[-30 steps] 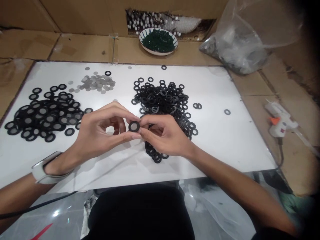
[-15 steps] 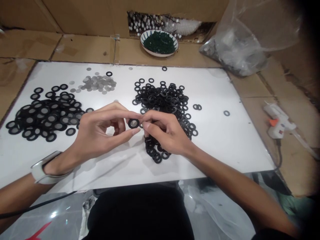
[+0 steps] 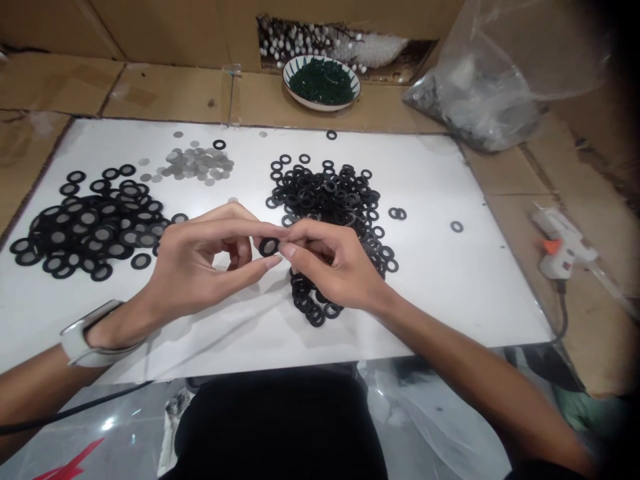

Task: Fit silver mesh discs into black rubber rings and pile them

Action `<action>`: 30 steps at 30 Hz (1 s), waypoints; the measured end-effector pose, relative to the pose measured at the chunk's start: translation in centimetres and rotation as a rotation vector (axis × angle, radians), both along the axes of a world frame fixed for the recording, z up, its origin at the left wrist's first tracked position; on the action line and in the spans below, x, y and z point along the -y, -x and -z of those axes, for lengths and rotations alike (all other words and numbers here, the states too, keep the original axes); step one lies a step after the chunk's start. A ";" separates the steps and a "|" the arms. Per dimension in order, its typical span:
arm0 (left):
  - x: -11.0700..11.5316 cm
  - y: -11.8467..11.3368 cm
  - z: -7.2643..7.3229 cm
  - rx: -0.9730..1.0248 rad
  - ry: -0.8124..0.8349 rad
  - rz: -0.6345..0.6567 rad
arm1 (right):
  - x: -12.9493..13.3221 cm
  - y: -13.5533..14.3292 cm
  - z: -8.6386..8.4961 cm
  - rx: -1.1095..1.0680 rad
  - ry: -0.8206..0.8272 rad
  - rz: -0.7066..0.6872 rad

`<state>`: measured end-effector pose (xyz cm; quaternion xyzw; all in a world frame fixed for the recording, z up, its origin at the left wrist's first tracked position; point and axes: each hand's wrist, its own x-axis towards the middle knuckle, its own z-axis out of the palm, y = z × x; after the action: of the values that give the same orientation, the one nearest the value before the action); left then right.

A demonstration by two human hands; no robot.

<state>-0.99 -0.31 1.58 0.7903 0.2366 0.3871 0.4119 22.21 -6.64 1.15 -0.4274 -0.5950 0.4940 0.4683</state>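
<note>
My left hand [image 3: 200, 260] pinches a black rubber washer [image 3: 269, 247] between thumb and index finger, with grey showing in its middle. At its right edge, the thumb and fingertips of my right hand [image 3: 330, 260] close on the same washer. Behind and under my right hand lies a heap of black rings [image 3: 327, 190] with open holes. Left of my left hand is a pile of black washers with grey centres [image 3: 95, 227]. Beyond that hand, small grey mesh-like discs [image 3: 200, 163] lie in a loose pile.
A bowl of dark green bits [image 3: 323, 83] stands on the cardboard [image 3: 170, 90] behind the white board [image 3: 450, 287]. A clear plastic bag [image 3: 480, 107] sits at the back right. A corded glue gun [image 3: 560, 250] lies on the right. Stray rings [image 3: 457, 227] dot the board.
My right thumb has moved slightly left, against the washer's edge. The washer stays between my hands, and the whole view has shifted a little.
</note>
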 end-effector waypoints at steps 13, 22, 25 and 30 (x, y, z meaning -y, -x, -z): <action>-0.1 0.0 0.0 -0.006 0.010 -0.016 | 0.1 0.0 0.2 -0.043 -0.084 0.024; -0.3 -0.1 -0.2 -0.012 0.011 -0.012 | 0.1 0.1 0.1 -0.062 -0.088 0.037; -0.4 -0.1 -0.2 -0.007 0.012 -0.005 | 0.1 0.1 0.1 -0.060 -0.103 0.039; -0.4 -0.1 -0.1 0.013 0.032 -0.015 | 0.2 0.1 0.0 -0.065 -0.108 0.033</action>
<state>-0.92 0.07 1.65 0.7793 0.2460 0.3912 0.4232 22.09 -6.84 1.18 -0.3952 -0.5982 0.4668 0.5178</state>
